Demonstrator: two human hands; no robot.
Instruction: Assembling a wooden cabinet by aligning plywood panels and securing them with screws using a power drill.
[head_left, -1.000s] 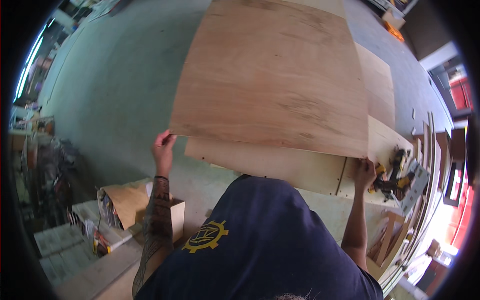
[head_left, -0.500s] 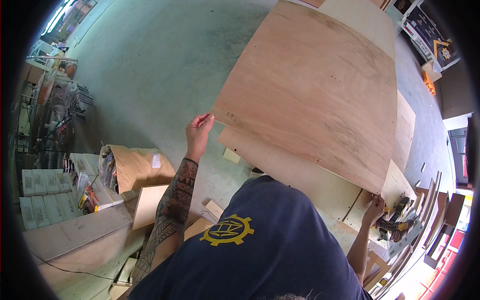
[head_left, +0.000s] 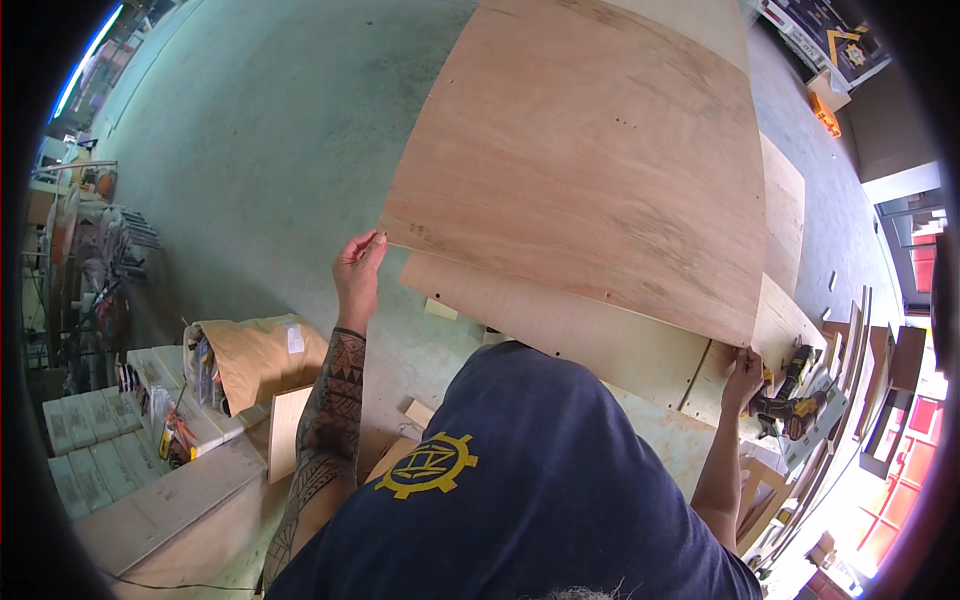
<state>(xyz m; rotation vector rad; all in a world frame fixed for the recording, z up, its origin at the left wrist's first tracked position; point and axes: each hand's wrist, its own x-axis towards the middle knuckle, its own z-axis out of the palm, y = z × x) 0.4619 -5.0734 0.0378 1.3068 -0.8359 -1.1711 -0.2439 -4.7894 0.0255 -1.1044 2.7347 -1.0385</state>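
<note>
Both hands are on the big plywood sheet [head_left: 590, 160]: left hand [head_left: 358, 270] fingers pinching its near-left corner, right hand [head_left: 743, 375] gripping the near-right corner, paler boards [head_left: 590, 330] underneath.

To my left the concrete floor [head_left: 250, 150] lies open, with room to swing. Below my left grip [head_left: 358, 272], a brown paper bag [head_left: 255, 355] and stacked boards [head_left: 150, 500] crowd the way. By my right grip [head_left: 742, 375], a yellow drill [head_left: 790, 395] and leaning wood strips [head_left: 850, 350] block passage.
</note>
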